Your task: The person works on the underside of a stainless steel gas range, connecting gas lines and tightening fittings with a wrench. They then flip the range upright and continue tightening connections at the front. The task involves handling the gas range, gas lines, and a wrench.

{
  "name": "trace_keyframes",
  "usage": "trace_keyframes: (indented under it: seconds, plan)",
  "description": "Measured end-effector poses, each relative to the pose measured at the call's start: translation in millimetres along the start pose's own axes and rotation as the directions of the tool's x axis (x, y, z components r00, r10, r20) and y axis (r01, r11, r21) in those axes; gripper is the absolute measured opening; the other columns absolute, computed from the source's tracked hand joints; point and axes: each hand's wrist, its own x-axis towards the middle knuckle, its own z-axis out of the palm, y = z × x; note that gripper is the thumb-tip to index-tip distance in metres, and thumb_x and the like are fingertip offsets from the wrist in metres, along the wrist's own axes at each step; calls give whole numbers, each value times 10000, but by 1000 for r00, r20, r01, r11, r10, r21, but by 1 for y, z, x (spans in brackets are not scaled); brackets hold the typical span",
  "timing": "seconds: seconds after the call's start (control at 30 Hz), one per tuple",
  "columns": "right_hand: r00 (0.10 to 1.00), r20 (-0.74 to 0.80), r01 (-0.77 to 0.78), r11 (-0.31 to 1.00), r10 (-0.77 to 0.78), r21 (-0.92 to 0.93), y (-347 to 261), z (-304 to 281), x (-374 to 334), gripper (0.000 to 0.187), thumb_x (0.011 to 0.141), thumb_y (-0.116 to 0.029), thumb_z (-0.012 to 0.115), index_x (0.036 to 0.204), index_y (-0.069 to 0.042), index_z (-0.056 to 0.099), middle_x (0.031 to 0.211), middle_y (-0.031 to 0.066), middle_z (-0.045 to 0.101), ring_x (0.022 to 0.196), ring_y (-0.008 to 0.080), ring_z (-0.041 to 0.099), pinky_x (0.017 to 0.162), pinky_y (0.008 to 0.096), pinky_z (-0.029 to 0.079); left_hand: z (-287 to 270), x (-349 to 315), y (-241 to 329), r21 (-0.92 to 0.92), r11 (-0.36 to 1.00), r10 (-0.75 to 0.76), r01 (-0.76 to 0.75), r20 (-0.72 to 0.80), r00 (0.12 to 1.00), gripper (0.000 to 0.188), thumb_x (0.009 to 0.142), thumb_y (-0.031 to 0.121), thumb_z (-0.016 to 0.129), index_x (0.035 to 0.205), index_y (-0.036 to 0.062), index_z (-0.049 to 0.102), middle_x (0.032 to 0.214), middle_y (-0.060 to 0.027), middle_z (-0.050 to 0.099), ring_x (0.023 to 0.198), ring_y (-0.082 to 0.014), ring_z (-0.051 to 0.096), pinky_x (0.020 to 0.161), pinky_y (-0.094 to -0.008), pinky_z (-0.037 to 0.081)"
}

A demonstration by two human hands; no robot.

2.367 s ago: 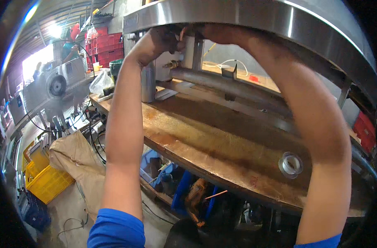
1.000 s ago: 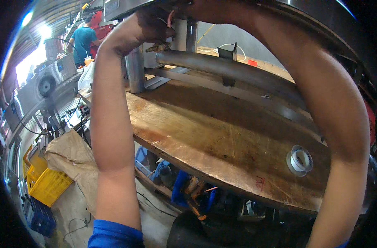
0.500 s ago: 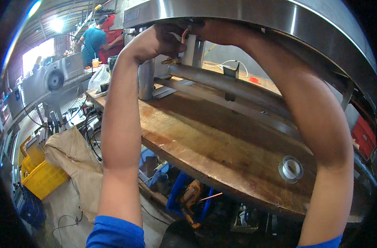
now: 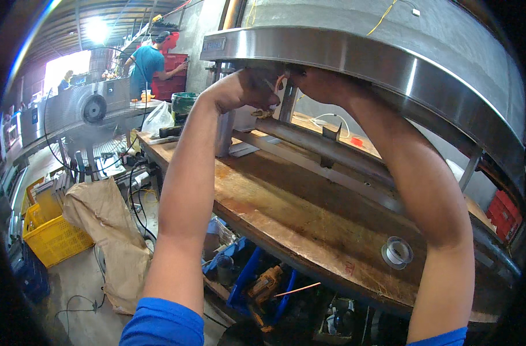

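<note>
Both my arms reach up under the front edge of a curved stainless steel panel [image 4: 344, 55]. My left hand [image 4: 248, 91] is closed, its thumb and fingers around a thin bent copper tube [image 4: 279, 84]. Just beneath its fingers a brass fitting [image 4: 262, 114] shows. From the other side my right hand [image 4: 318, 83] comes close to the tube's upper end; its fingertips are in shadow under the panel, so what they grip is hidden. Behind the hands stand metal legs, and a grey metal pipe [image 4: 300, 137] runs low across the frame over the wooden table [image 4: 274, 202].
A spool of white tape [image 4: 397, 252] lies near the table's front edge. Below are a blue bin [image 4: 245, 277] and an orange-yellow power drill [image 4: 267, 282]. A yellow crate [image 4: 58, 239] and brown cardboard [image 4: 107, 230] stand left. Another person [image 4: 142, 69] works at the far left.
The view has tilted upward, so more of the panel's top and the wall shows. My hands stay together under the panel, with the copper tube still at the left fingers.
</note>
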Motion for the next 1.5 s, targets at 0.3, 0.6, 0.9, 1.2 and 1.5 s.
trace_keyframes:
  seconds: [0.3,0.6,0.9,1.2,1.5]
  plan:
    - [995,14,-94,993,95,-74,-5,1,-4,335,940,-344,485,1047,-61,630,958,188,651,894,368,618,811,464,470,9,2,5,200,977,-57,69,-63,996,488,812,120,707,1256,83,507,928,-56,673,848,-125,622,749,-287,518]
    - [992,-39,-120,988,117,-95,-8,2,-6,313,953,-318,476,1062,-83,651,967,156,673,925,344,626,842,432,469,1,-8,-5,-297,954,-31,53,80,996,583,797,113,716,1328,105,475,955,-80,667,848,-118,602,729,-279,497]
    - [989,-70,-140,986,133,-95,-16,-3,-7,360,937,-392,509,1091,-99,653,1027,148,670,957,337,627,856,426,468,-6,-1,-11,-24,1000,-12,14,89,996,558,827,153,702,1331,102,469,1028,-78,660,910,-144,616,798,-296,502]
    - [971,-170,-200,962,169,-187,-14,-1,-12,436,924,-484,500,1117,-121,645,1045,150,661,1001,348,609,872,438,465,7,-2,-3,-90,996,-9,9,-1,1000,480,843,196,697,1277,91,523,1062,-56,654,910,-149,618,808,-303,514]
    - [999,-47,-3,985,-5,-174,6,2,0,319,955,-365,496,1069,-112,652,1070,145,644,972,339,603,851,439,463,-5,-5,-11,-202,979,7,27,164,987,428,825,223,698,1214,91,575,1029,-40,661,873,-124,615,733,-291,509]
